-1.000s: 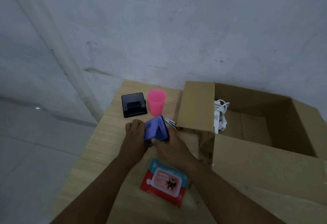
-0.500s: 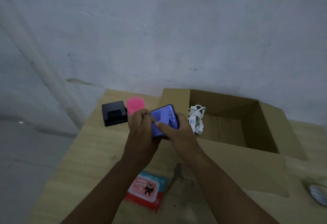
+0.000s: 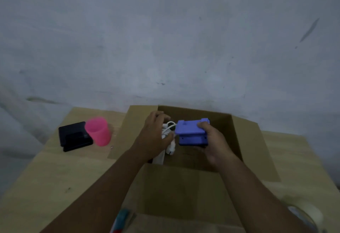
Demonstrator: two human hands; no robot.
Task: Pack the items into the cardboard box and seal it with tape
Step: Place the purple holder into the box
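Observation:
The open cardboard box [image 3: 246,140] stands on the wooden table, flaps spread. My right hand [image 3: 213,146] grips a purple plastic device [image 3: 189,131] and holds it above the inside of the box. My left hand [image 3: 154,137] is just left of the device, over the box's left side, with fingers loosely apart and nothing in them. Its thumb is next to a coiled white cable [image 3: 168,131] that lies in the box. A pink cup [image 3: 98,131] and a black hole punch [image 3: 73,138] stand on the table left of the box.
A red and teal wipes packet [image 3: 121,220] peeks out at the bottom edge, beside the near box flap [image 3: 176,192]. A roll of clear tape [image 3: 303,216] lies at the lower right. A grey wall rises just behind the table.
Both hands carried the purple device from the table up and right to above the box. My left hand let go of it; only the right hand holds it now.

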